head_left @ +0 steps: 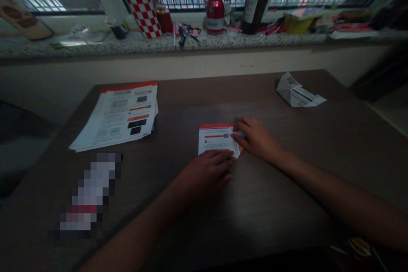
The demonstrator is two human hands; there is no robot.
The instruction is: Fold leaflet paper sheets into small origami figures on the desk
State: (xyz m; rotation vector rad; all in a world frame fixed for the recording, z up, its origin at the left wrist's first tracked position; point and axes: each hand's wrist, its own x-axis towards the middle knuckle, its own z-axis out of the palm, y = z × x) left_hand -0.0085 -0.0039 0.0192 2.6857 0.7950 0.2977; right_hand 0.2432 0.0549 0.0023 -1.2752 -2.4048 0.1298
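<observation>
Filling most of the view, a brown wood-grain table (178,108) is set below a speckled window sill (137,46). Paper stack (117,117) is taken as landmark: printed sheets, loosely squared, probably laid so that single ones can be lifted off easily. The sill is found beyond the stack. On the stack's near side an oblong item (91,195) is masked by coarse squares; not identified.

Right of the stack, the left hand (212,170) is laid palm down over the near edge of a small printed sheet (213,139); fingers slightly apart, nothing seen clasped, likely used to stop slipping. Right hand (255,138): thumb and forefinger are parted over the sheet's right end, probably to control the corner; whether paper is pinched cannot be told.

Well right of the stack, level with its far part, a folded paper shape (296,93) is stood with a raised peak, touched by neither hand; perhaps placed out of the way.

Smallest, the sheet: kept on the table, right of the stack. Long axis apparently run left to right, though the near edge is partly covered. Red-banded edge is faced toward the sill; right end is slanted, with orange shown.
</observation>
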